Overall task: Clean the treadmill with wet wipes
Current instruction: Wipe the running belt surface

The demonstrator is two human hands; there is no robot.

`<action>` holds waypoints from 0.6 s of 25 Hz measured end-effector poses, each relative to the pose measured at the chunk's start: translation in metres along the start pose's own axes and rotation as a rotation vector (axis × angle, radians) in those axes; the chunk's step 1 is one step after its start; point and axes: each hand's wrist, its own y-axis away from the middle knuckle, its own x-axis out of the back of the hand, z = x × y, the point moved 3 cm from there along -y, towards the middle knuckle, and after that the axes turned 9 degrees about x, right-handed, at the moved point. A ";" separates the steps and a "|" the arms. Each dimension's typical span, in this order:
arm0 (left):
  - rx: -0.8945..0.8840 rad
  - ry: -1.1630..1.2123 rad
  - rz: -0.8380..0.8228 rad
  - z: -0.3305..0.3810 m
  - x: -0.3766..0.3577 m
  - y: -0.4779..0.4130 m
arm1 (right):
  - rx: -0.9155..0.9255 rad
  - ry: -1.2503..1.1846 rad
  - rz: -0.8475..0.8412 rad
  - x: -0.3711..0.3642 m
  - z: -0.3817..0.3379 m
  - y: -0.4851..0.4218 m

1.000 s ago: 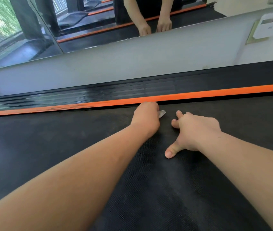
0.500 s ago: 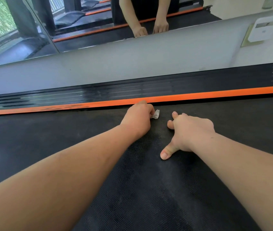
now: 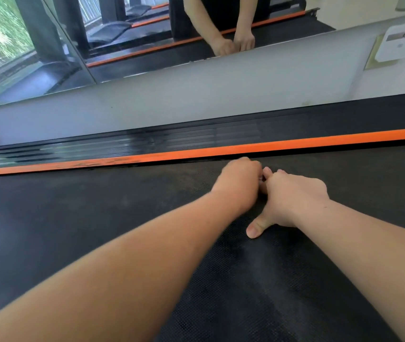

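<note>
Left hand [image 3: 239, 182] is curled in a fist around a mostly hidden wet wipe [image 3: 260, 178], pressed to the treadmill belt [image 3: 97, 218] just short of the orange strip [image 3: 270, 145]. Right hand [image 3: 293, 196] lies spread flat on the belt touching it, probably as a brace. Open belt stretches left and right; the strip blocks forward travel.

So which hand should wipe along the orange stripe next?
Probably the left hand. It is closed in a fist right beside the orange stripe, with a bit of white wipe peeking out. The right hand is pressed on the black belt.
</note>
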 end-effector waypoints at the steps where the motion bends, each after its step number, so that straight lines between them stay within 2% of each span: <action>1: -0.018 -0.020 0.022 0.003 0.000 0.005 | 0.006 0.001 0.005 0.001 -0.001 0.002; 3: 0.039 -0.070 0.066 -0.023 0.008 0.009 | 0.025 0.001 0.001 0.003 -0.004 0.003; 7: 0.353 -0.045 0.134 -0.095 0.015 0.016 | 0.021 -0.010 -0.026 0.002 -0.005 -0.002; 8: 0.328 -0.017 0.124 -0.085 0.012 0.018 | 0.018 -0.010 -0.027 0.002 -0.005 -0.002; 12: 0.041 0.013 0.035 -0.020 -0.007 0.030 | 0.011 -0.029 -0.004 -0.001 -0.003 0.002; 13: 0.038 -0.029 0.054 -0.027 -0.005 0.027 | 0.013 -0.031 -0.003 -0.001 -0.002 0.003; 15: 0.203 -0.045 0.092 -0.064 0.005 0.014 | 0.018 -0.027 -0.004 0.000 -0.003 0.005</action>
